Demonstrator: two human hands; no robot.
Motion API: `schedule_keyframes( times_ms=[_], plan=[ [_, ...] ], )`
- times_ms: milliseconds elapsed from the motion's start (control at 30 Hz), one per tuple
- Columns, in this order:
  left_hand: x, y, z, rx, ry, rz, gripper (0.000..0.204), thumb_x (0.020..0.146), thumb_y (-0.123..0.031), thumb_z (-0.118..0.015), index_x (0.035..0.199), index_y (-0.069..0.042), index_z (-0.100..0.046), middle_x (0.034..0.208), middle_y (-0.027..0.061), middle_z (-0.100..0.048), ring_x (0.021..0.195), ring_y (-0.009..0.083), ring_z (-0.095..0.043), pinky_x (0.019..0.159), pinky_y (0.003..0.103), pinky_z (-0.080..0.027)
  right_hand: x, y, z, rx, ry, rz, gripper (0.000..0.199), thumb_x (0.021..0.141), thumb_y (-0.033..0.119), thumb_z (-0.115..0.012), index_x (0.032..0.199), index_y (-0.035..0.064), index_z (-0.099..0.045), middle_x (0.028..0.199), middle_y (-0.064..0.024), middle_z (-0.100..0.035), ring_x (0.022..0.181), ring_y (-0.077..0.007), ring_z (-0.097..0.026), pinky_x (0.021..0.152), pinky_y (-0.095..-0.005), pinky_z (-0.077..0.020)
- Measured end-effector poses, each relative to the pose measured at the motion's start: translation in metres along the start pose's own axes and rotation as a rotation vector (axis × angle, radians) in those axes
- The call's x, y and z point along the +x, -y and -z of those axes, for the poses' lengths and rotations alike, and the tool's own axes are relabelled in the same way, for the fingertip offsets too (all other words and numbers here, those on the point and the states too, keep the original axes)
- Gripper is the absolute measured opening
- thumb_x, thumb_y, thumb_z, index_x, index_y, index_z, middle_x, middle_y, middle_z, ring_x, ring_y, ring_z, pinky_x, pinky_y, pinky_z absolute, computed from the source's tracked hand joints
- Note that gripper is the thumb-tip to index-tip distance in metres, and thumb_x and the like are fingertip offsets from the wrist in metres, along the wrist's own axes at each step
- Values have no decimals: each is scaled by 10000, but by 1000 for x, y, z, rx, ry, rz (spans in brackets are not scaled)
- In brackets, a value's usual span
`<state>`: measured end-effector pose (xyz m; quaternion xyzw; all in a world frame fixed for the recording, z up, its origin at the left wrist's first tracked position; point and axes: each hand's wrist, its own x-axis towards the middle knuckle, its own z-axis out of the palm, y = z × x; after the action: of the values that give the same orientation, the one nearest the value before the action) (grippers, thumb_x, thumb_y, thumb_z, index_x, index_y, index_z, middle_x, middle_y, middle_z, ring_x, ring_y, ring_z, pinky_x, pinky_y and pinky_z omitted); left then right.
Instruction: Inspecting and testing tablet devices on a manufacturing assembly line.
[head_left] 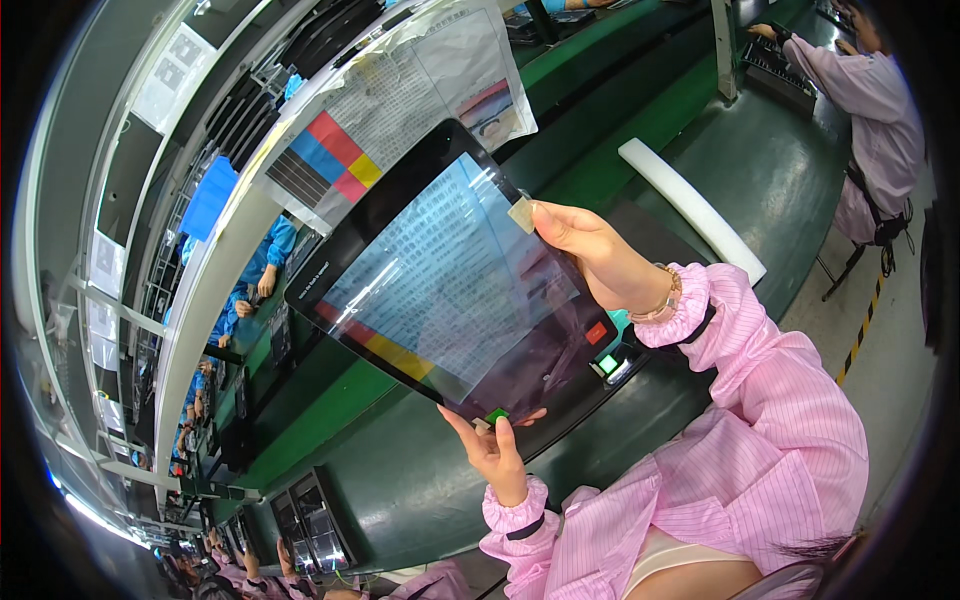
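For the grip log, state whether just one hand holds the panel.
No, the left hand and right hand both hold the panel by its edges.

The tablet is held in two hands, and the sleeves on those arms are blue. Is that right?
Not quite: the sleeves are pink, not blue, as the head view shows. The tablet is indeed held in two hands, the left hand and the right hand.

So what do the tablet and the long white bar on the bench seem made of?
Tablet: glossy front, probably glass, though clear plastic is possible; it seems to mirror the printed sheet. White bar: likely matte plastic foam; it looks thick, evenly pale and free of sharp glints.
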<state>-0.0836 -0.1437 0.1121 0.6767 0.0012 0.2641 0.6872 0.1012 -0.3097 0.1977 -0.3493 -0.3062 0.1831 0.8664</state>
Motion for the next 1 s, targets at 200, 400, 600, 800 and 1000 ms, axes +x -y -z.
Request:
schedule_keyframes(
  times_ms=[200,400,600,800,1000],
  plan=[
    [-2,4,-2,0,-86,21,759,946,-6,-479,1532,-80,-2,896,95,-583,681,185,-610,698,306,-523,0,-1,1,34,26,-10,352,1014,318,-479,1201,40,-586,1104,18,-616,999,-53,-541,886,-227,-437],
    [-1,10,3,253,-179,-116,706,948,-104,-524,1525,-38,-123,809,-18,-461,627,65,-337,608,183,-309,-1,-1,0,31,6,-17,343,1015,317,-476,1188,44,-592,1088,19,-621,976,-52,-547,874,-231,-441],
    [6,4,2,142,-235,-105,685,1006,-390,-431,1487,37,-195,949,23,-519,722,70,-400,635,204,-334,-10,-11,5,-40,-28,-39,361,1016,334,-462,1174,31,-579,1129,-15,-611,1024,-87,-549,914,-264,-433],
    [8,5,3,-138,-420,78,578,1012,-402,-444,1359,57,-391,1253,103,-519,1092,183,-510,953,304,-387,-26,-38,3,-15,62,-235,361,1015,340,-467,1179,36,-572,1112,9,-592,1022,-69,-529,914,-249,-421],
    [-19,13,16,-148,-379,217,401,1007,-316,-483,1179,39,-560,1136,83,-596,1028,161,-547,934,307,-407,12,-41,39,471,10,-391,569,1000,402,-450,1333,-59,-435,1356,-134,-492,1235,-202,-489,1021,-314,-389]
  ],
)
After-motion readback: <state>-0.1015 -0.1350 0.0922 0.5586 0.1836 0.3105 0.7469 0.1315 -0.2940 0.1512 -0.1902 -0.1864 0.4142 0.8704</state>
